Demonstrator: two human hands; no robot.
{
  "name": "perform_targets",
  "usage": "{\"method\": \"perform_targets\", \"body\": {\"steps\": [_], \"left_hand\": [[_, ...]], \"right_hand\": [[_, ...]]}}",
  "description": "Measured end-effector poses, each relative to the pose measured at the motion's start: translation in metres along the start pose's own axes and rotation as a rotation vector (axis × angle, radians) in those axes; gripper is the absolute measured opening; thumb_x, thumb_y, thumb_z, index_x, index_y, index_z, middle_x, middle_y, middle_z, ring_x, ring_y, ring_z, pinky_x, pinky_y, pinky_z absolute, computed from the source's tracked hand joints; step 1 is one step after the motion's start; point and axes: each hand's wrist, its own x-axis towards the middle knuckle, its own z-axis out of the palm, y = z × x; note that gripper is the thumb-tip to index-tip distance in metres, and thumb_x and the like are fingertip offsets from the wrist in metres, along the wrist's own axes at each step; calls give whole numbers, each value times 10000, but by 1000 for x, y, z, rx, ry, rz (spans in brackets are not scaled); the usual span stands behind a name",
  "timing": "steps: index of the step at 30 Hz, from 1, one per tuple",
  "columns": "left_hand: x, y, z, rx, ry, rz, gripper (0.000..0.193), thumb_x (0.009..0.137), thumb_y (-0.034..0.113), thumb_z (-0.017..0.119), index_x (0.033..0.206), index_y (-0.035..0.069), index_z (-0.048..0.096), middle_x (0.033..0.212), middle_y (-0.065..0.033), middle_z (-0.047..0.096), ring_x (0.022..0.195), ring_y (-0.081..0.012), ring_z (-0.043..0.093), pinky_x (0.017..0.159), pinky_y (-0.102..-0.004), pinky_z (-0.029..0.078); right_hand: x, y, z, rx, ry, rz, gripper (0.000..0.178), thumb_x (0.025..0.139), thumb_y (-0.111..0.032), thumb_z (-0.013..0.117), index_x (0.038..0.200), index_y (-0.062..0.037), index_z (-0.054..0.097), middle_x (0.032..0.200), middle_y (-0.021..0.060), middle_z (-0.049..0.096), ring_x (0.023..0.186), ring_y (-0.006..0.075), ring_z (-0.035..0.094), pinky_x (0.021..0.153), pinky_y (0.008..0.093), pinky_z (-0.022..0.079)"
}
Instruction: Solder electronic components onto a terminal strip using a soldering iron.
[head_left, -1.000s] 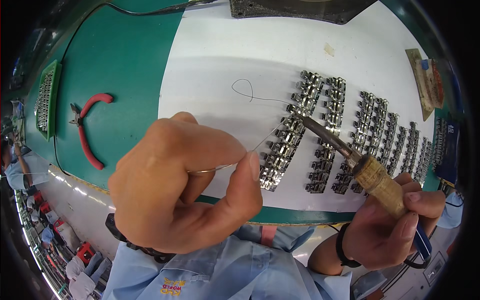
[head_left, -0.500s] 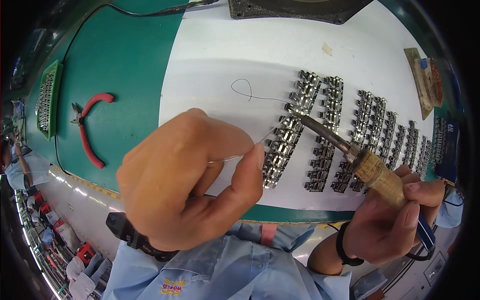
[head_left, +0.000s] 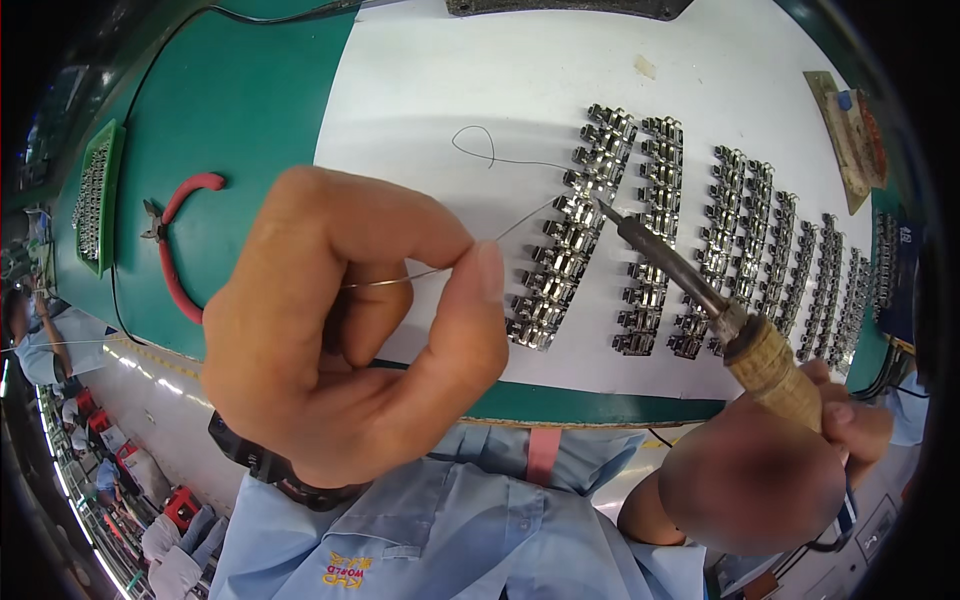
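Observation:
My left hand (head_left: 330, 330) pinches a thin silvery solder wire (head_left: 525, 222) between thumb and forefinger. The wire's far end meets the left side of the nearest row of small shiny metal connectors (head_left: 560, 255). My right hand (head_left: 760, 480), partly blurred, grips the cork handle of a soldering iron (head_left: 770, 365). Its tip points up and left, at the right edge of the same row, a little above the middle. Whether tip and metal touch, I cannot tell. Beyond the row's left side, a fine looped wire (head_left: 490, 155) runs out over the white sheet (head_left: 400, 100).
More connector rows (head_left: 660, 220) stand to the right. Red-handled cutters (head_left: 172, 250) and a green tray (head_left: 110, 200) of metal parts lie on the green mat (head_left: 250, 90) at left. A worn block on a plate (head_left: 850, 140) sits at far right; a dark metal base (head_left: 570, 8) is at the back.
The bench scene has shifted upward in view. The iron's tip has moved slightly right across the row, toward its edge. My left hand still pinches the wire, now a little farther left.

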Motion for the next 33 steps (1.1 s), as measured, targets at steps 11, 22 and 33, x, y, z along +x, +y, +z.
{"method": "perform_targets", "body": {"steps": [11, 22, 33], "left_hand": [[-1, -4, 4, 26, -6, 97, 176, 699, -70, 670, 772, -11, 521, 638, -10, 521, 474, -4, 238, 455, -200, 139], [-2, -5, 3, 34, -18, 89, 170, 695, -82, 668, 773, -20, 530, 630, -10, 517, 474, -7, 244, 458, -201, 141], [-1, -9, 7, 35, -19, 140, 169, 695, -96, 674, 770, -17, 545, 624, -2, 516, 471, -8, 246, 461, -203, 148]], "right_hand": [[-13, -9, 10, 68, -54, 96, 248, 944, -233, 382, 1001, 8, 377, 491, 79, 503, 409, 131, 430, 502, 254, 394], [-11, -13, 19, 87, -9, 162, 267, 928, -249, 403, 975, 14, 405, 479, 62, 438, 415, 134, 435, 434, 244, 358], [-12, -11, 18, 167, -26, 147, 272, 929, -257, 439, 967, 11, 406, 497, 68, 443, 409, 134, 422, 447, 254, 364]]}}
